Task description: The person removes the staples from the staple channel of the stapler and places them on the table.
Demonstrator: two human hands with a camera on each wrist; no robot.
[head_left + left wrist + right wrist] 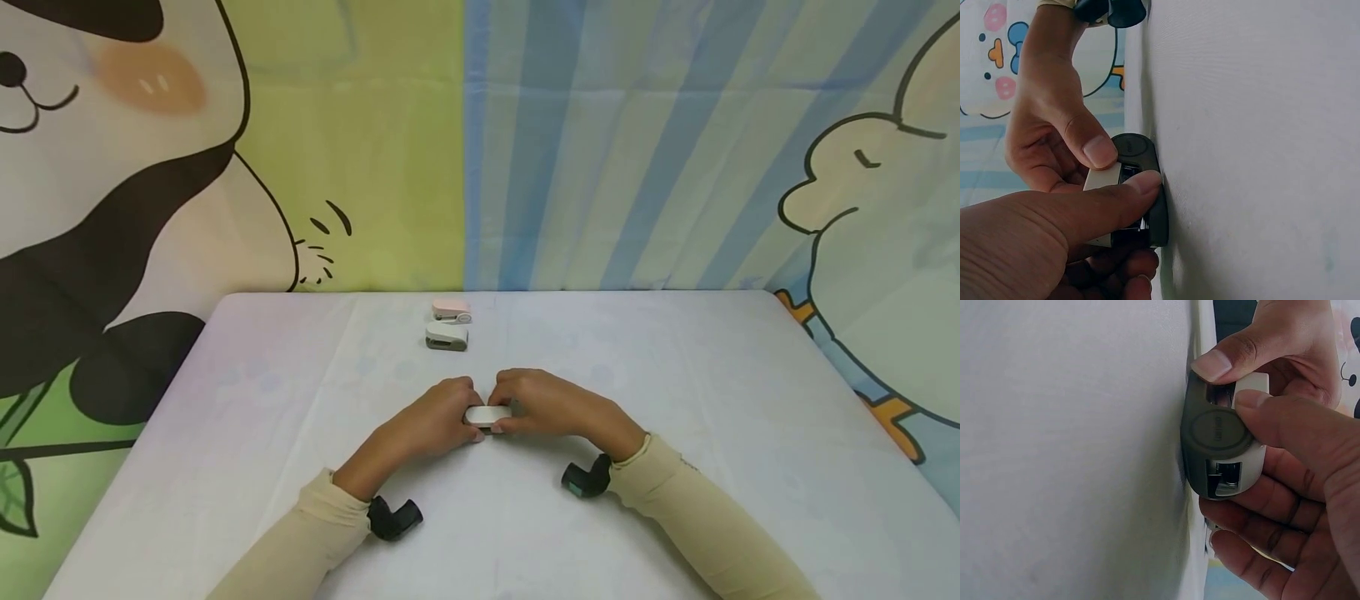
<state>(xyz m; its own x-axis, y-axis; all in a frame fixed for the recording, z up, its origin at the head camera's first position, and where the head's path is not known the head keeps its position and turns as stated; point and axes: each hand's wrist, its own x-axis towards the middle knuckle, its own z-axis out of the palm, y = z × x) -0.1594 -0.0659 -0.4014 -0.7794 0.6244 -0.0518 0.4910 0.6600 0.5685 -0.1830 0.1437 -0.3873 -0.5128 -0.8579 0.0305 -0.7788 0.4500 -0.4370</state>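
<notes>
A small stapler point(487, 416) with a white top and a dark grey base is held between both hands, low over the white table. My left hand point(438, 419) grips its left end, thumb along the near side. At the right end, my right hand point(551, 406) pinches it between thumb and fingers. In the left wrist view, the left thumb point(1144, 182) lies on the grey base. The right wrist view shows the stapler's round hinge side point(1217, 432), with the right thumb point(1252, 401) against the white part. The fingers behind it are partly hidden.
Farther back on the table point(360, 500) stand a white-and-grey stapler point(447, 337) and, behind it, a pink one point(451, 310). A printed cloth point(375, 150) hangs along the table's back edge. Black wrist cameras point(394, 518) stick out from both cuffs.
</notes>
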